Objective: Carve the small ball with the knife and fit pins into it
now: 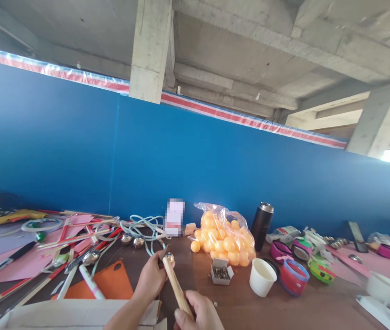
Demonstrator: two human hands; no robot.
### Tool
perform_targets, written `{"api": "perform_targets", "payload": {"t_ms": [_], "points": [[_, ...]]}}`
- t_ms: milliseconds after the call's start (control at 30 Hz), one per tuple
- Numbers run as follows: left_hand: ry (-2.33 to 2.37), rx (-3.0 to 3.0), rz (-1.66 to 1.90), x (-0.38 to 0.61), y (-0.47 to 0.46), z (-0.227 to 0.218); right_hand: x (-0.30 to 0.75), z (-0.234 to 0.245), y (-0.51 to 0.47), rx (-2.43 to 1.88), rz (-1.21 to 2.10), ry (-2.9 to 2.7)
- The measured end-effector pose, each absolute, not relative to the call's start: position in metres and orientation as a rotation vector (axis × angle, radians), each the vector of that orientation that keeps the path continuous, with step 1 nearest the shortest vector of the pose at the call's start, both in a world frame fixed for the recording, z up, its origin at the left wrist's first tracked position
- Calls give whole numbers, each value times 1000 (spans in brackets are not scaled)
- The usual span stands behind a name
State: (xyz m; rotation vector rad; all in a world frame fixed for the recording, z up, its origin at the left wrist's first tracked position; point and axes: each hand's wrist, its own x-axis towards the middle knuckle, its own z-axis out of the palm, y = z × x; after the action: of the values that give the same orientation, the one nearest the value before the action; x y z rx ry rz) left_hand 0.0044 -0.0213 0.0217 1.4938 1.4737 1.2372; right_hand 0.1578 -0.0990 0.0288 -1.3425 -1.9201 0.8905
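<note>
Head view: my right hand (200, 309) has its fingers wrapped firmly round the wooden stick (177, 285), slanting above the tabletop (238, 305), its tip beside my left hand (151, 277). Left fingers curl inward; their hold I can't tell. Steady right grip, small tip adjustments should serve best.

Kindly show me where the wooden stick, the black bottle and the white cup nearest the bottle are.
Wooden stick (176, 286): head view, middle of its shaft.
Black bottle (263, 227): head view, middle of its body.
White cup (261, 281): head view, its outer wall.
</note>
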Motion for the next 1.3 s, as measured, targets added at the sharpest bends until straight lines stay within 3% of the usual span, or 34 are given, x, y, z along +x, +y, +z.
{"api": "perform_targets", "payload": {"t_ms": [167, 567, 1300], "points": [[1458, 1496, 1337, 5, -25, 27, 158, 33, -102, -1346, 883, -1922], [1580, 1640, 1164, 2, -16, 11, 159, 37, -105, -1512, 810, -1959], [1552, 1649, 1172, 4, -19, 14, 160, 34, -105, -1497, 743, -1999]]}}
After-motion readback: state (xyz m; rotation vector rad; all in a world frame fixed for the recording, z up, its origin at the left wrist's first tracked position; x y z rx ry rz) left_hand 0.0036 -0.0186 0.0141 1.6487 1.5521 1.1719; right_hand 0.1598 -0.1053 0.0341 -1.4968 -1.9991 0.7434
